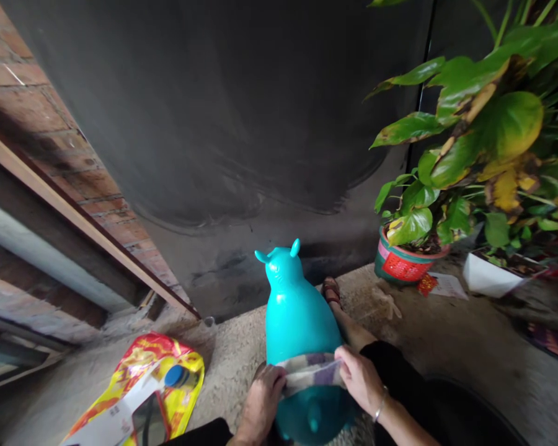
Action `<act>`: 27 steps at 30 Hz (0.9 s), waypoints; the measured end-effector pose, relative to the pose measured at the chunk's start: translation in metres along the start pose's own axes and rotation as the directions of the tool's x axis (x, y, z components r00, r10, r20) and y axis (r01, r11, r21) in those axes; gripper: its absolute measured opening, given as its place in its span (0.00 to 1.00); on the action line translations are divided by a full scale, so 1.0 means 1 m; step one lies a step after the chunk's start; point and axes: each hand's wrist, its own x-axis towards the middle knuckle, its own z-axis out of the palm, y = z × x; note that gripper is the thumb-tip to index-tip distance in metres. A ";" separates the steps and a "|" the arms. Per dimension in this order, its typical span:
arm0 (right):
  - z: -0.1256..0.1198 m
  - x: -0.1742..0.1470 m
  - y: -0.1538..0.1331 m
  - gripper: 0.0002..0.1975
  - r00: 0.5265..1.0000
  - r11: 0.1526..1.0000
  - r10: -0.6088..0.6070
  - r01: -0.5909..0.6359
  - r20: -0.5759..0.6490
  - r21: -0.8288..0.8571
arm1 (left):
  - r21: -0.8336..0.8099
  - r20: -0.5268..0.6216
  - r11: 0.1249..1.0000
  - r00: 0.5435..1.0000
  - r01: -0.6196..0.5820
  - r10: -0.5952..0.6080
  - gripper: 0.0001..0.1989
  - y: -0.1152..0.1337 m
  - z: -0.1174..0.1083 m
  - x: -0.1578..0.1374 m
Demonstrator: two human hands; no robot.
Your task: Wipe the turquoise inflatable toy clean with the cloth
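Observation:
A turquoise inflatable animal toy (295,316) with two ears stands on the floor between my legs, its head toward the dark wall. Across its back lies a cloth (310,371) with white and purple patches. My left hand (266,393) pinches the cloth's left end, fingers closed. At the opposite end my right hand (360,379), with a bracelet at the wrist, grips the cloth between thumb and fingers. The cloth is stretched between both hands and rests against the toy. Below it the toy's rear, with a small stub, is in shadow.
To the left lies a red and yellow plastic bag (190,371) bearing a blue-capped bottle (175,375), a phone (151,421) and white card. Potted plants (407,263) stand at the right. A dark panel (242,124) rises ahead, beside a brick wall (97,186).

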 end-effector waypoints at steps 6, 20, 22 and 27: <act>-0.040 0.030 -0.036 0.11 0.980 0.989 -0.122 0.134 -0.157 0.065 | 0.034 0.046 0.997 0.997 -0.068 0.066 0.12 0.002 0.014 0.002; -0.041 0.034 -0.056 0.11 0.925 0.942 -0.276 0.315 -0.262 0.119 | 0.330 -0.062 0.924 0.981 0.193 -0.182 0.16 -0.003 0.027 0.005; -0.040 0.034 -0.054 0.11 0.920 0.943 -0.293 0.323 -0.261 0.080 | 0.354 -0.061 0.908 0.974 0.224 -0.216 0.16 -0.003 0.029 0.009; -0.034 0.046 -0.036 0.13 0.923 0.947 -0.319 0.301 -0.217 -0.113 | 0.409 -0.031 0.883 0.971 0.229 -0.238 0.17 0.001 0.017 0.021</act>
